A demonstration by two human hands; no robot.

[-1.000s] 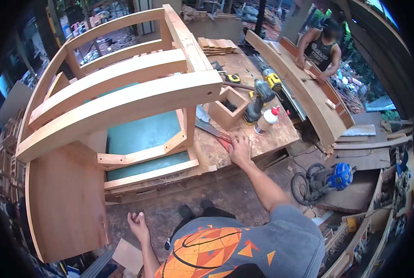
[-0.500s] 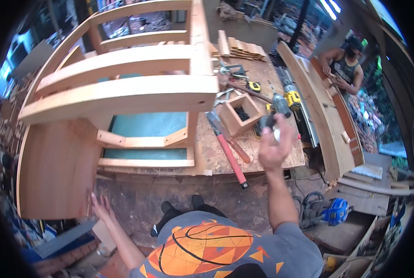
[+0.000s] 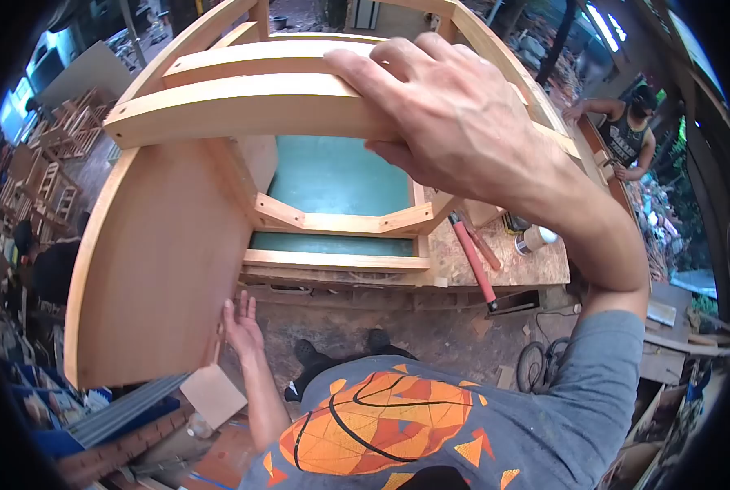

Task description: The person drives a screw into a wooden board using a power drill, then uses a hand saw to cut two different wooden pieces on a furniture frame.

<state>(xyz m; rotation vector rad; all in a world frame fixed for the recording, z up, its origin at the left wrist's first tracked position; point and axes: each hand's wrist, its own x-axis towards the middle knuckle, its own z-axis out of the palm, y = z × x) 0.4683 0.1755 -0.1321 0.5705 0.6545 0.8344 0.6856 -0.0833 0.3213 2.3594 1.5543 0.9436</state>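
Observation:
A wooden furniture frame (image 3: 251,110) with several slats and a broad side panel (image 3: 165,269) stands on the workbench, a green surface (image 3: 340,175) showing through it. My right hand (image 3: 455,122) is wrapped over the front rail near its right end, thumb below and fingers on top. Low at the left, my left hand (image 3: 244,328) is beside the panel's lower right edge, fingers apart; whether it touches the panel I cannot tell. A red-handled tool (image 3: 473,260) lies on the bench to the right of the frame.
A white-capped container (image 3: 535,238) is on the bench (image 3: 536,269) at its right. Another person (image 3: 626,139) is at the far right, beside a long wooden piece. Cables lie on the floor at the lower right. Wooden frames (image 3: 42,180) stand at the far left.
My right hand has moved up from above the bench tools and taken hold of the front rail. The frame now appears further right and at a different angle. My left hand stays near the panel edge.

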